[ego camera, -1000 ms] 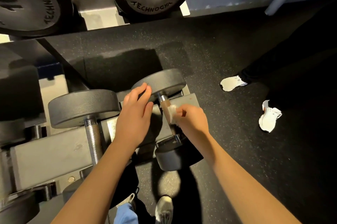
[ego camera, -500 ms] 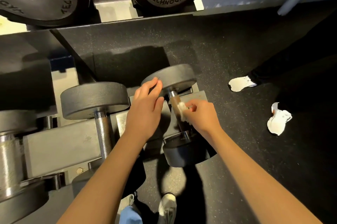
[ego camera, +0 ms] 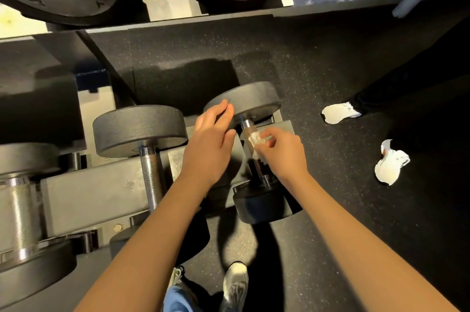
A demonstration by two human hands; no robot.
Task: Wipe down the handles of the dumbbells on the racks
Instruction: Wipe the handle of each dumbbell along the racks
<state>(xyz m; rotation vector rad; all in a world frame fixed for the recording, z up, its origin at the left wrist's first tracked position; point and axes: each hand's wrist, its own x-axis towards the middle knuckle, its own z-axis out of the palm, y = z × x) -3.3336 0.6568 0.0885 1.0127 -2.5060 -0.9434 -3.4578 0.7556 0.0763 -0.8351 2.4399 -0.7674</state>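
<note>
1. My left hand [ego camera: 211, 144] rests with straight fingers on the far head of the end dumbbell [ego camera: 253, 99], just left of its handle [ego camera: 247, 125].
2. My right hand [ego camera: 282, 152] pinches a white wipe [ego camera: 255, 138] against that handle, on the dumbbell's right side.
3. The dumbbell lies cradled in the rack [ego camera: 89, 192], its near head beneath my right wrist.

A: Which one is being wiped?
B: The right-end dumbbell [ego camera: 244, 103], with black round heads, lying across the end of the grey rack [ego camera: 89, 192]. A crumpled white wipe [ego camera: 255, 140], pinched by the right hand [ego camera: 282, 154], presses against its metal handle [ego camera: 247, 126] near the far head.
A: And the neighbour?
B: The next dumbbell [ego camera: 140, 128] lies parallel just to its left, its knurled handle [ego camera: 150, 174] in plain view.
</note>
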